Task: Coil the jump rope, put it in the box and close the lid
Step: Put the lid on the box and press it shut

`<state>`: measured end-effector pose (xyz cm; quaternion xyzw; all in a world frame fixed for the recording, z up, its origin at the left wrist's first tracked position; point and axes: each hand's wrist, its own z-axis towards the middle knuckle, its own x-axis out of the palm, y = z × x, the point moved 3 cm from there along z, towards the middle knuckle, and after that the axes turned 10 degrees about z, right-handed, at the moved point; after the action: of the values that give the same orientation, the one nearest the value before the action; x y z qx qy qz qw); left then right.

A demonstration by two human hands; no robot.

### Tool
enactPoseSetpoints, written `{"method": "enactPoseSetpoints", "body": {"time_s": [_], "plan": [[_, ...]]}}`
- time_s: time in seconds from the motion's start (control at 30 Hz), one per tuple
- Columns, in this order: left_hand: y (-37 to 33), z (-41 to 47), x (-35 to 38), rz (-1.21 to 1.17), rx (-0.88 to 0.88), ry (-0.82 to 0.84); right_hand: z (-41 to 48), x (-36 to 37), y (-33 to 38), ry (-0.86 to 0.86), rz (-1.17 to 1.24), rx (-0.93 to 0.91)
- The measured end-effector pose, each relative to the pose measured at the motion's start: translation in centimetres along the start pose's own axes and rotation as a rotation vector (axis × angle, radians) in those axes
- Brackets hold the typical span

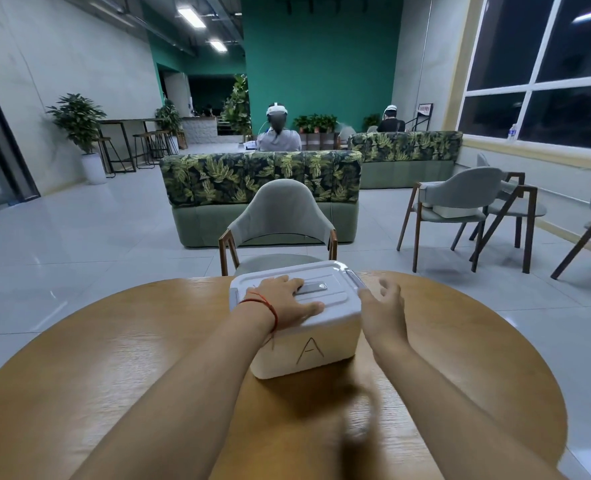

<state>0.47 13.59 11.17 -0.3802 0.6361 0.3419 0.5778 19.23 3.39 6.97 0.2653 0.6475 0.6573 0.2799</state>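
A white plastic box (308, 351) with a letter A drawn on its front stands in the middle of the round wooden table (114, 358). Its white lid (328, 289) lies flat on top, with a grey handle and a grey side latch at the right end. My left hand (283, 301) rests palm down on the lid, fingers spread, a red string around the wrist. My right hand (386, 306) hovers beside the box's right end, fingers apart and holding nothing. No jump rope shows anywhere; the box's inside is hidden.
A grey chair (280, 216) stands just beyond the table's far edge. Further back are leaf-patterned sofas (259, 178), more chairs (460, 202) at the right, and two seated people facing away.
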Motion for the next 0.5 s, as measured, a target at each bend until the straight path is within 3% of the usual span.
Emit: {"method": "enactPoseSetpoints", "body": {"time_s": [0.07,0.17,0.3,0.4,0.5], "plan": [[-0.8,-0.2,-0.3,0.056,-0.161,-0.025,-1.7,0.2,-0.8,-0.066,0.083,0.067],[-1.8,-0.6,-1.1,0.253,-0.283,-0.121,-3.8,1.1,-2.4,0.063,0.113,0.163],[-1.8,-1.2,0.4,0.19,-0.124,-0.234,-5.3,1.8,-2.2,0.277,0.185,0.198],[-1.8,-1.0,2.2,-0.014,0.052,-0.104,-4.7,2.4,-1.8,0.353,0.156,0.223],[-2.1,0.0,2.9,-0.038,-0.026,-0.038,-2.7,3.3,-2.0,0.406,0.065,0.26]]}}
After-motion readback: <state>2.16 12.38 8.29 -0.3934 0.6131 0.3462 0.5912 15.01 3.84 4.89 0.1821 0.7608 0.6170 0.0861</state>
